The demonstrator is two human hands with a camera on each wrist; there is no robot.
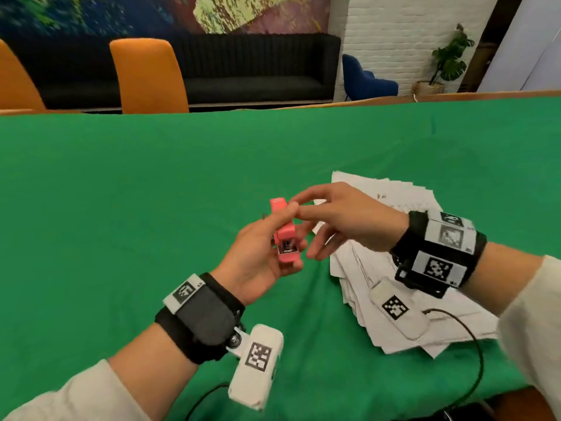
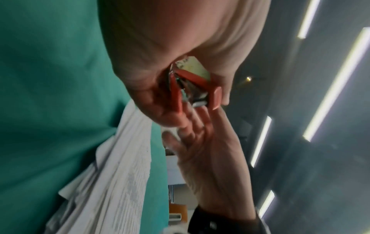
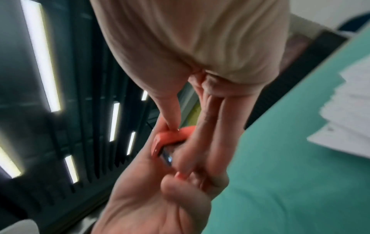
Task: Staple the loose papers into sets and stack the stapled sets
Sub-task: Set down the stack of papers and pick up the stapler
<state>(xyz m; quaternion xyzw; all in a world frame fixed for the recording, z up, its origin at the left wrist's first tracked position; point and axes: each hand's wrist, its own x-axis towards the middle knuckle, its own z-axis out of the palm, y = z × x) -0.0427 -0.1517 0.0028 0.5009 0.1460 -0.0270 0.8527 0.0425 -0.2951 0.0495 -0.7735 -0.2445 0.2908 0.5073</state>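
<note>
A small pink stapler (image 1: 283, 235) is held up above the green tablecloth (image 1: 151, 192) in my left hand (image 1: 261, 253), whose fingers and thumb curl round its body. In the left wrist view the stapler (image 2: 177, 95) gapes, its top arm and base apart, with metal showing between. My right hand (image 1: 343, 217) reaches in from the right. Its thumb sits on the stapler's (image 3: 166, 137) top end and its fingers lie against the other side, pinching it. A fanned, loose pile of printed papers (image 1: 403, 192) lies on the cloth under my right wrist.
Orange chairs (image 1: 148, 74) stand at the table's far edge, in front of a black sofa (image 1: 258, 65). A black cable (image 1: 473, 344) loops over the cloth at the near right. Bare green cloth stretches left of and beyond the hands.
</note>
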